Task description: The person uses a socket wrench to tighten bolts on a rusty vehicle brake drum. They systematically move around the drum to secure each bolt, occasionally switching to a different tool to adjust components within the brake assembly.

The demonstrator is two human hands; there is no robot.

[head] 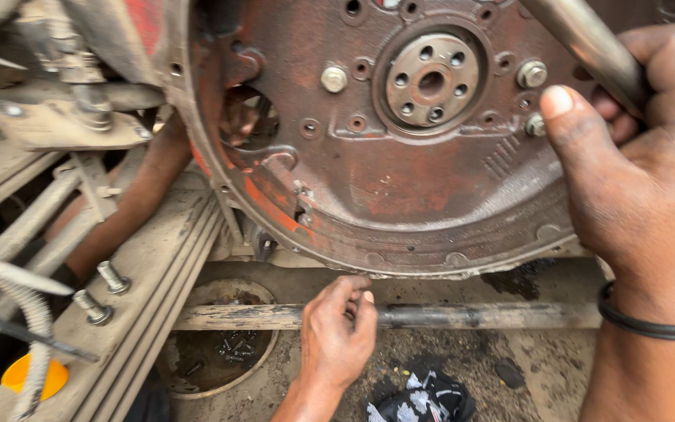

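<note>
At rusty engine backplate (pixel 400 180): right hand (pixel 642 180) fingers clamped on steel bar (pixel 587 43); left hand (pixel 337 336) fingers curled at plate's lower rim; three bolts (pixel 532 74) seated, remaining holes open.

— Do you see any package, label, sign or screen from where you're looking?

— No. Nothing in your view is a box, a wrapper, a sticker, a sign or a display.

— Not on the metal in front of you either?

— None that can be made out; the surfaces you face show only rust, paint and grime.
</note>
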